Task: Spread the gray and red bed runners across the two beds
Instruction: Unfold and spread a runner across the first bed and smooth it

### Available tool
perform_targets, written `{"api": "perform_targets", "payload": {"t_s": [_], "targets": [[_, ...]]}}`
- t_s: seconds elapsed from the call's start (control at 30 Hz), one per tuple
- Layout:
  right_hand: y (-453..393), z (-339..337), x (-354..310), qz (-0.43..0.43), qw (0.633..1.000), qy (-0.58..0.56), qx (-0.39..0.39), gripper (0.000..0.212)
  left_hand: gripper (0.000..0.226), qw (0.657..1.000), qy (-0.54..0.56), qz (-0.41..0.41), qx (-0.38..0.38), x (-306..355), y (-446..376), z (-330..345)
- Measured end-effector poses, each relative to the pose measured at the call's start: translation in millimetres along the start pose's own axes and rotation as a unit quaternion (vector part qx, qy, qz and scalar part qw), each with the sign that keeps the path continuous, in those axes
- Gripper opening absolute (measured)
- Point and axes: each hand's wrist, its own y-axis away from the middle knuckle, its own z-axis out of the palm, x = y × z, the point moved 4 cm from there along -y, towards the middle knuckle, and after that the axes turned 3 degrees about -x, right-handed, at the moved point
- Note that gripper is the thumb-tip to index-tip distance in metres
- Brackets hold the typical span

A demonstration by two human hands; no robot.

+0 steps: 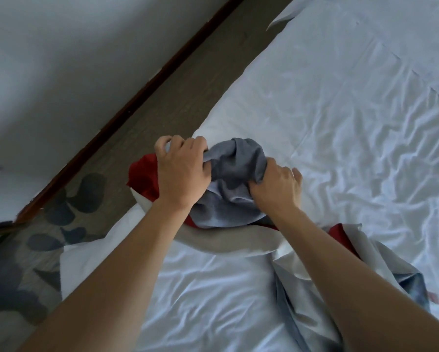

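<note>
A bunched gray and red bed runner [235, 174] lies at the near left corner of a bed covered by a wrinkled white sheet [353, 123]. Its gray face is crumpled between my hands, with red cloth showing at the left edge and a pale lining twisted below. My left hand [181, 171] grips the bunched cloth at the bed's edge. My right hand [276, 185] grips the gray cloth just right of it. The remaining length of the runner trails toward the lower right under my right forearm.
Left of the bed runs a strip of brown carpet [187, 80] with dark leaf shapes. A dark wooden skirting board [127, 107] lines the white wall beyond it. The bed's corner hangs over the carpet at the lower left.
</note>
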Motion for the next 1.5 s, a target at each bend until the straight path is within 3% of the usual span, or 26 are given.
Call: {"api": "perform_targets", "payload": {"t_s": [0.07, 0.2, 0.27, 0.37, 0.4, 0.47, 0.53, 0.63, 0.7, 0.8, 0.9, 1.03, 1.1, 1.2, 1.27, 1.37, 1.43, 1.5], "targets": [[-3.1, -1.2, -5.3, -0.010, 1.000, 0.000, -0.002, 0.012, 0.021, 0.999, 0.012, 0.028, -0.043, -1.1, 5.9, -0.1], [-0.4, -2.3, -26.1, -0.071, 0.996, -0.042, 0.029, 0.025, 0.052, 0.996, 0.052, -0.010, -0.072, 4.2, 1.6, -3.4], [1.3, -1.6, -32.4, -0.117, 0.991, -0.058, 0.039, 0.025, 0.049, 0.995, 0.025, -0.022, -0.091, 9.7, -9.5, -0.4], [0.7, 0.5, -37.9, -0.172, 0.981, -0.079, 0.044, 0.027, 0.014, 0.984, 0.063, -0.024, -0.167, 18.2, -20.4, 13.2], [0.1, 1.6, -38.1, -0.167, 0.980, -0.100, 0.045, 0.032, 0.014, 0.977, 0.090, -0.035, -0.188, 20.0, -23.0, 16.6], [-1.0, -0.1, -37.1, -0.114, 0.973, -0.196, 0.048, 0.043, 0.036, 0.961, 0.117, -0.067, -0.242, 21.4, -29.4, 20.8], [-4.4, -4.4, -35.4, -0.066, 0.961, -0.263, 0.058, 0.047, 0.031, 0.972, 0.085, -0.052, -0.213, 22.1, -36.0, 19.5], [-17.0, -15.9, -32.4, -0.036, 0.964, -0.249, 0.081, 0.052, 0.011, 0.996, 0.073, -0.015, -0.041, 21.9, -40.7, 1.6], [-30.3, -25.9, -26.3, -0.006, 0.964, -0.239, 0.119, 0.059, 0.012, 0.996, 0.088, 0.020, 0.016, 23.1, -39.2, -1.9], [-44.5, -32.2, -19.8, -0.013, 0.968, -0.191, 0.162, 0.057, 0.007, 0.986, 0.137, 0.086, -0.033, 32.0, -33.5, 7.8], [-52.7, -25.7, -14.4, -0.038, 0.976, -0.131, 0.171, 0.050, 0.029, 0.974, 0.193, 0.033, -0.110, 36.7, -38.7, 21.1], [-64.6, -18.2, -11.0, -0.074, 0.976, -0.087, 0.185, 0.029, 0.014, 0.955, 0.231, -0.026, -0.187, 37.1, -56.2, 42.2], [-72.2, -16.4, -13.1, -0.089, 0.977, -0.075, 0.179, 0.023, 0.027, 0.954, 0.221, -0.035, -0.198, 36.2, -66.6, 48.0], [-81.1, -15.0, -17.2, -0.089, 0.978, -0.070, 0.173, 0.020, 0.028, 0.981, 0.128, -0.008, -0.147, 27.0, -89.3, 43.7], [-86.7, -13.8, -19.8, -0.091, 0.979, -0.066, 0.168, 0.016, 0.018, 0.997, 0.062, 0.015, -0.045, 14.8, -104.4, 31.8], [-97.8, -15.9, -19.2, -0.100, 0.979, -0.055, 0.169, 0.017, 0.016, 0.991, 0.036, 0.026, 0.123, 10.2, -114.2, 16.1], [-107.0, -20.9, -13.7, -0.086, 0.980, -0.043, 0.173, 0.025, 0.020, 0.992, 0.028, 0.030, 0.117, 16.6, -115.0, 20.7], [-112.2, -22.7, -9.6, -0.071, 0.983, -0.032, 0.166, 0.027, 0.049, 1.000, 0.005, -0.004, 0.027, 15.8, -109.3, 37.2]]}}
